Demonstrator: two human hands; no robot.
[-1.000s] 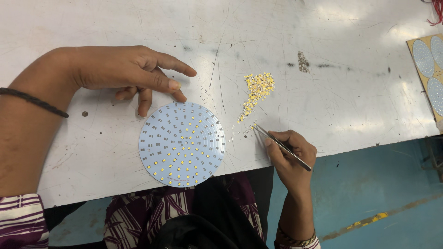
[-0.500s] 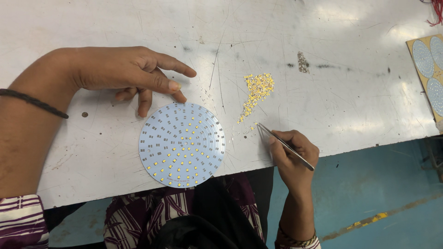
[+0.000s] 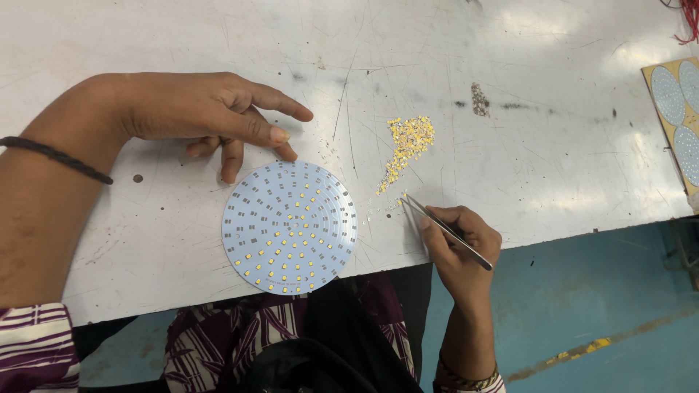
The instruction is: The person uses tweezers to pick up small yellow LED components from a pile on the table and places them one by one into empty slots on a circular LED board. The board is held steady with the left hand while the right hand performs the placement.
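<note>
A round pale-blue circuit board (image 3: 290, 226) lies near the table's front edge, with small yellow chips set on many of its pads. My left hand (image 3: 207, 113) rests on the table just behind the board, fingertips touching or nearly touching its far rim, holding nothing. My right hand (image 3: 459, 244) grips metal tweezers (image 3: 444, 229); their tips point at the lower tail of a pile of tiny yellow chips (image 3: 408, 142) to the right of the board.
The white scratched table (image 3: 510, 87) ends at a front edge by my lap. A tan panel with more round pale boards (image 3: 677, 116) sits at the far right. A small dark speck pile (image 3: 478, 98) lies behind the chips. Blue floor is below.
My right hand and the tweezers have shifted slightly to the right, near the tail of the chip pile. The left hand and the board have stayed still.
</note>
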